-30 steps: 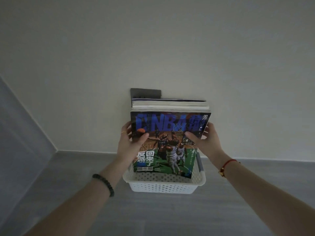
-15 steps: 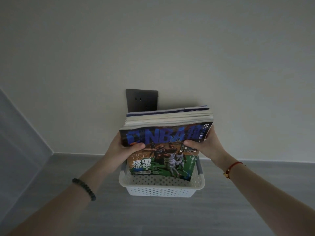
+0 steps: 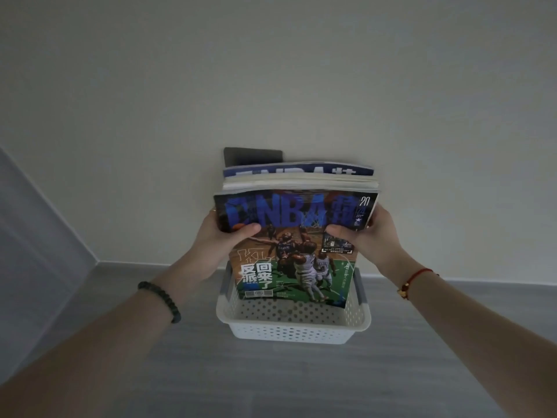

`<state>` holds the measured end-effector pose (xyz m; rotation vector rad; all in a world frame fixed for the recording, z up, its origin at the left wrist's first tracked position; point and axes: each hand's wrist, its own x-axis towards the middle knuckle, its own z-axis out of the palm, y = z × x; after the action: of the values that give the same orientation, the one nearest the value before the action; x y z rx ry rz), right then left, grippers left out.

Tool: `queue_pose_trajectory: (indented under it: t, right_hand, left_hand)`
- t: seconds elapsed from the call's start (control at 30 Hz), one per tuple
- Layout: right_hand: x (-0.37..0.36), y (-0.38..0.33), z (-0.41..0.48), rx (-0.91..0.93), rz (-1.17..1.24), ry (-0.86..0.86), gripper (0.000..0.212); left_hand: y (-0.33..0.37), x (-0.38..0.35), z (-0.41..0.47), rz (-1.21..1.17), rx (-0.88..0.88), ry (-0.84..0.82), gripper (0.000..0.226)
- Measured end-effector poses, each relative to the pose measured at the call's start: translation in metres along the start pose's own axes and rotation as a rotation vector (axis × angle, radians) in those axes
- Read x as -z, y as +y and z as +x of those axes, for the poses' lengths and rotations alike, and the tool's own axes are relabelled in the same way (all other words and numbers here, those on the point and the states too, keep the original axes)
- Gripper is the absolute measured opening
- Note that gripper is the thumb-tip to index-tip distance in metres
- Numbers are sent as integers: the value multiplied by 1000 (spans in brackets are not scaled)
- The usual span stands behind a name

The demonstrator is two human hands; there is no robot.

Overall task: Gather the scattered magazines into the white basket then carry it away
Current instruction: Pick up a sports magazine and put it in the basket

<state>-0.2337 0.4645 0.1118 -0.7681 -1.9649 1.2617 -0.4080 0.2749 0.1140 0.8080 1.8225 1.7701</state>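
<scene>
One basket (image 3: 292, 330) sits on the floor (image 3: 271, 384) by the wall (image 3: 271, 86), and one stack of magazines (image 3: 298, 248) stands on end in it (two covers show; the rest I cannot count). Two hands: the left hand (image 3: 224, 236) and right hand (image 3: 366, 236) each grip a side edge, thumbs on its front. Half a second back the stack sat lower, hiding less of the one socket (image 3: 253, 155).

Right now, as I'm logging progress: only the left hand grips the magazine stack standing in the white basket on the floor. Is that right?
Not quite: the head view shows the left hand and the right hand each gripping a side of the magazine stack. It does stand in the white basket on the floor.
</scene>
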Motion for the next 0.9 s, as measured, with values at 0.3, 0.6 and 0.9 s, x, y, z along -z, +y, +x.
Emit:
queue_pose_trajectory:
  t: [0.3, 0.6, 0.9]
  right_hand:
    - [-7, -20, -4, -53, 57, 157, 67]
    - [37, -32, -34, -228, -145, 81, 75]
    - [165, -3, -153, -384, -128, 249, 59]
  left_hand:
    - [5, -24, -6, 18, 70, 195, 74]
    - [15, -32, -43, 83, 180, 248, 74]
    - [-15, -92, -141, 135, 126, 162, 61]
